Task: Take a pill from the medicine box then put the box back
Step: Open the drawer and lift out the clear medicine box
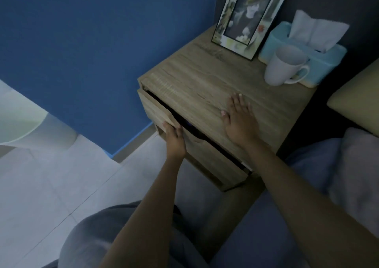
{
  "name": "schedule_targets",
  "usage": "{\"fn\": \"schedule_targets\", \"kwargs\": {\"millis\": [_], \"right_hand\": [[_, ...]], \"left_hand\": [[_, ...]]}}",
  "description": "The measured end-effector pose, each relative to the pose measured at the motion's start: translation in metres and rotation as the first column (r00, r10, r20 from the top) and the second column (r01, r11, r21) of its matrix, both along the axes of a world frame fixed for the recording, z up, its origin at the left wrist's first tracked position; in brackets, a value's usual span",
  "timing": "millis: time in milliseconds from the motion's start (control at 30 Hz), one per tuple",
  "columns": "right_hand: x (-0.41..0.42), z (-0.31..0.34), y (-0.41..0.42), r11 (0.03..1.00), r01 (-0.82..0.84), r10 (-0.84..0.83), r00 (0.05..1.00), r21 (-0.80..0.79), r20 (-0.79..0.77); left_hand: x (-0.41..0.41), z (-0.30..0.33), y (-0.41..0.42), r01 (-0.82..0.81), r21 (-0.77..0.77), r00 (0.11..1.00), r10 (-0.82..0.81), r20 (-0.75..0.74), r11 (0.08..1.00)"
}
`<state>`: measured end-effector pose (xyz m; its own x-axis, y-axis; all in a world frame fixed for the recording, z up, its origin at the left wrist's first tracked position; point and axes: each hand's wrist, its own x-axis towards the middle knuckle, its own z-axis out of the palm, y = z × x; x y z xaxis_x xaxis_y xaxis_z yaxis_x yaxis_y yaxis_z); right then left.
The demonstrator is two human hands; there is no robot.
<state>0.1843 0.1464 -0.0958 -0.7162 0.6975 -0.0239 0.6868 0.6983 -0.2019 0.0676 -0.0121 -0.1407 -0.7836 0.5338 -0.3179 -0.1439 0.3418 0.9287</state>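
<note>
A wooden nightstand stands against the blue wall. Its top drawer is pulled out a little, showing a dark gap with a small bluish glint inside. My left hand grips the top edge of the drawer front, fingers curled over it. My right hand lies flat on the nightstand top, palm down, fingers spread, holding nothing. No medicine box is visible; the drawer's inside is too dark to make out.
On the nightstand's back edge stand a picture frame, a white mug and a light blue tissue box. A bed with a grey blanket is at right. Tiled floor lies at left; my knees are below.
</note>
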Motion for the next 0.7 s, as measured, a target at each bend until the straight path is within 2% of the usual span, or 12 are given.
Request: {"fn": "schedule_targets", "kwargs": {"millis": [133,300,400,633,700], "right_hand": [[-0.001,0.004,-0.001,1.0,0.006,-0.006,1.0,0.001,0.022],[-0.001,0.007,-0.003,1.0,0.008,-0.008,1.0,-0.011,0.015],[-0.001,0.007,-0.003,1.0,0.014,-0.014,1.0,-0.019,0.001],[-0.001,0.007,-0.001,1.0,0.021,-0.021,1.0,-0.017,0.009],[0.0,0.015,-0.009,0.997,0.053,-0.055,0.997,-0.047,-0.047]], "left_hand": [[0.001,-0.002,-0.031,-0.02,0.006,0.999,0.019,0.035,1.0],[0.005,-0.005,-0.07,-0.09,0.007,0.996,0.09,0.003,0.996],[0.005,-0.005,-0.089,-0.171,0.022,0.985,0.171,-0.012,0.985],[-0.003,0.009,-0.117,-0.366,0.03,0.929,0.363,0.077,0.93],[-0.007,0.02,-0.122,-0.443,0.053,0.896,0.443,0.016,0.895]]}}
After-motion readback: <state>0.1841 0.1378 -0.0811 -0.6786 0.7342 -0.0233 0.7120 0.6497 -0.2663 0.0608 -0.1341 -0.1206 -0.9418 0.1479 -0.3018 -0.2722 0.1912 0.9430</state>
